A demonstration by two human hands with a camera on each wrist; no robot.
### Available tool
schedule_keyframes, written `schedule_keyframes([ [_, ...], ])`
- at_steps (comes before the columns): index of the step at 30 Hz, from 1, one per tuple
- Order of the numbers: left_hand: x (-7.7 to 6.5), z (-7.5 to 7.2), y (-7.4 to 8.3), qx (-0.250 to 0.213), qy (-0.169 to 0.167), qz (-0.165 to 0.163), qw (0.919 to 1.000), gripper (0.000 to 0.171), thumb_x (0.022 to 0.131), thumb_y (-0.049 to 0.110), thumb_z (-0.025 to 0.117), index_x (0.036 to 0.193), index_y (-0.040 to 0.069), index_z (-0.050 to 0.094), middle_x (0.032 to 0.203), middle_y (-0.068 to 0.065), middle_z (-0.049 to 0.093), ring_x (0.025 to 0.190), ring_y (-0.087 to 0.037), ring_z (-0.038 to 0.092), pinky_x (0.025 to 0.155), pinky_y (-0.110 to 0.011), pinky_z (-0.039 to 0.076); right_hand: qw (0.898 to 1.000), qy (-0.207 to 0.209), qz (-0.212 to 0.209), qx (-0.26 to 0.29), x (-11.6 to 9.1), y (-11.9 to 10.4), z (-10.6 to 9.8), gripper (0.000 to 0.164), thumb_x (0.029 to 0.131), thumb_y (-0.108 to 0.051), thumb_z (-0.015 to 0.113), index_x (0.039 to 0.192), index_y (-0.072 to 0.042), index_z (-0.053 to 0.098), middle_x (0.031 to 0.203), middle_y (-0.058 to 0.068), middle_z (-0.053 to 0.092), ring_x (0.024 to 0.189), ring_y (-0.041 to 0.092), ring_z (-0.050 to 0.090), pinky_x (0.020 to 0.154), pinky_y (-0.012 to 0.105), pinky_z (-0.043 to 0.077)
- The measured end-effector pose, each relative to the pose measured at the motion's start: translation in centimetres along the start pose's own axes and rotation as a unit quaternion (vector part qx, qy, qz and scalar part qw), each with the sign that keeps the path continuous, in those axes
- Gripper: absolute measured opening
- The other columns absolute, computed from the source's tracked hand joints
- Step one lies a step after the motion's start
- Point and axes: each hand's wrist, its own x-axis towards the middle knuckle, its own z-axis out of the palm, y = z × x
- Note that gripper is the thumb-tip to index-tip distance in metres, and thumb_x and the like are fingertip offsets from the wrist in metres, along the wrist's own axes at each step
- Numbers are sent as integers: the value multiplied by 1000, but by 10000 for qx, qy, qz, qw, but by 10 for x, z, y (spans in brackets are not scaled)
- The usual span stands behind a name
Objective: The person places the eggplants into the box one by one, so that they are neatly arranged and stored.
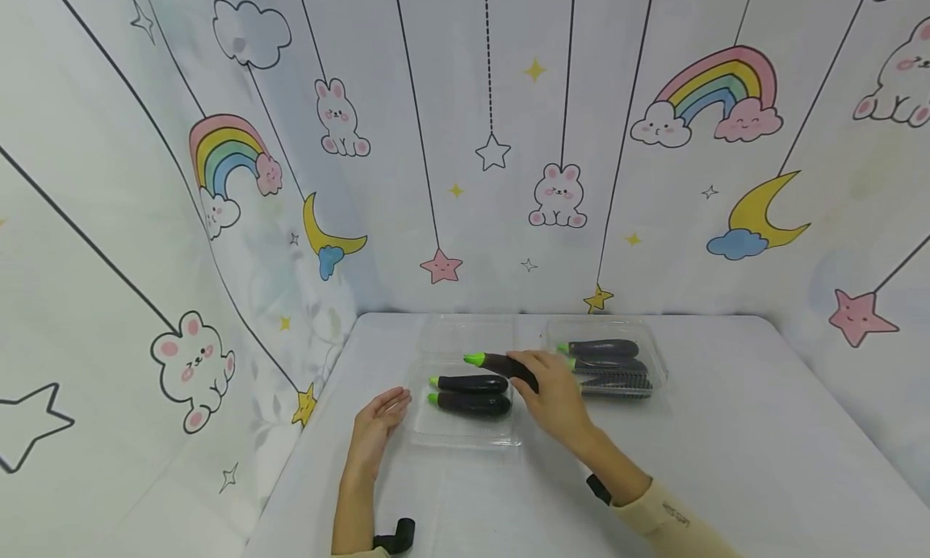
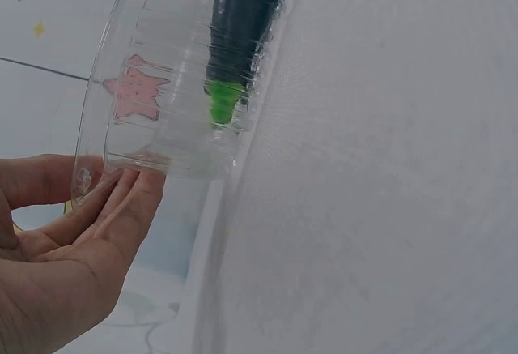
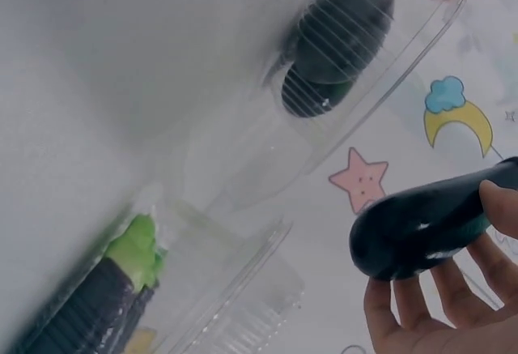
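In the head view my right hand grips a dark eggplant with a green stem, thumb and fingers around its body. It is raised above a clear plastic container. Inside that container two eggplants lie side by side, stems to the left. My left hand is at the container's left side. In the left wrist view the straight fingers touch the clear wall near the rim. The right wrist view shows the held eggplant clear of both containers.
To the right stands a second clear container with several eggplants in it, close to my right hand. Both stand on a white table. A patterned curtain rises behind the table and at its sides.
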Motion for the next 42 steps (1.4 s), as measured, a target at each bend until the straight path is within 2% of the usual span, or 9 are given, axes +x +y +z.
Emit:
schedule_keyframes([
  [21,2,1,0,-34,4,-6,10000,47,102,-8,52,149,-9,47,151,-29,51,142,-35,51,102,-18,51,9966,-651,119,487,1,-37,27,43,95,-22,79,137,-16,69,131,3,68,116,27,62,95,45,57],
  [30,2,1,-1,35,35,-15,10000,46,102,-8,52,148,-8,49,151,-29,51,141,-36,51,102,-19,52,9944,-974,140,380,-9,-41,51,49,94,-30,81,139,-20,66,131,0,69,121,23,62,97,43,57],
  [36,2,2,0,-1,64,-29,10000,46,102,-7,53,148,-8,49,150,-28,52,141,-35,52,100,-18,52,9905,-1354,170,174,-15,-40,63,44,91,-29,83,133,-20,70,129,-3,71,118,20,65,96,41,58],
  [42,0,2,0,65,44,25,10000,45,103,-5,52,148,-11,47,150,-30,51,141,-37,51,100,-19,53,9863,-1645,92,-104,-18,-38,69,39,89,-30,85,125,-19,75,119,-1,72,112,21,66,93,43,58],
])
